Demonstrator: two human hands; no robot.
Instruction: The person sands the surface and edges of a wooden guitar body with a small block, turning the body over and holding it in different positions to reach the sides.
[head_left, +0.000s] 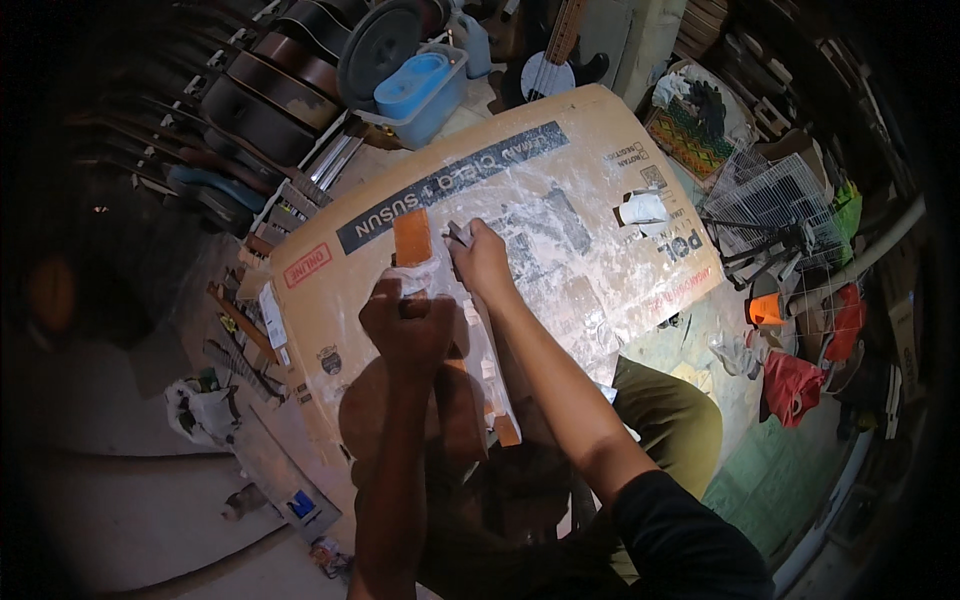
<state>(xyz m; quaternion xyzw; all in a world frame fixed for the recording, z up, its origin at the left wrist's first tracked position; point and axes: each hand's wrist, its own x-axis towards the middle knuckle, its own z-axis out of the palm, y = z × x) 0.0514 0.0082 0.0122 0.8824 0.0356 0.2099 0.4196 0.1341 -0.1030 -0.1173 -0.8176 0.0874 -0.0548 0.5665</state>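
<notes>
A long wooden piece [455, 390], partly coated in white dust, lies lengthwise between my arms, with an orange end [412, 236] at the top and another orange patch near the bottom. My left hand [405, 318] is closed on it just below the upper end, beside some whitish material [414, 278]. My right hand [480, 260] grips a small dark, flat tool [458, 234] at the right edge of that end; the tool's tip is too small to make out. Both rest over a dusty cardboard sheet [310, 335], and my left hand hides part of the wood.
A folded white item [643, 211] sits on the cardboard's right. Behind are guitar bodies [275, 85], a blue tub [425, 115] and a black stringed instrument [548, 70]. Wire cages [775, 215] and red bags [792, 387] crowd the right; a white bag [200, 410] is at left.
</notes>
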